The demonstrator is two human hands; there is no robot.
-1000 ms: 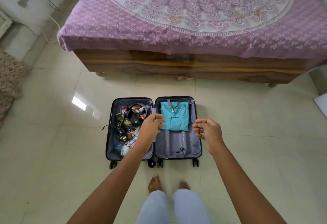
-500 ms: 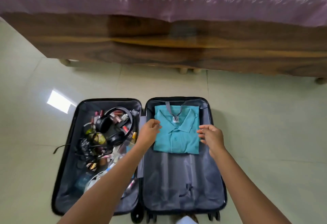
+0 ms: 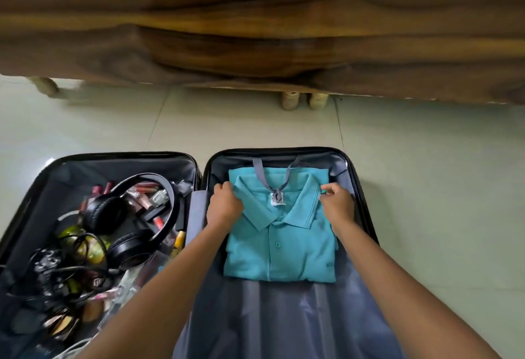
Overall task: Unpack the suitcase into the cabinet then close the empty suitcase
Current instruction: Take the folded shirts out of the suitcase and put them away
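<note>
Suitcase (image 3: pixel 284 319) at lower centre is holding a folded teal polo shirt (image 3: pixel 284 253), which the left hand (image 3: pixel 224 206) and right hand (image 3: pixel 338 205) are pinching at the shoulders, risking a snag under the grey strap (image 3: pixel 260 174).

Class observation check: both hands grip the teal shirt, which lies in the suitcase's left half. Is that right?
No: the head view shows the left hand and right hand gripping the shirt in the suitcase's right half, not the left.
</note>
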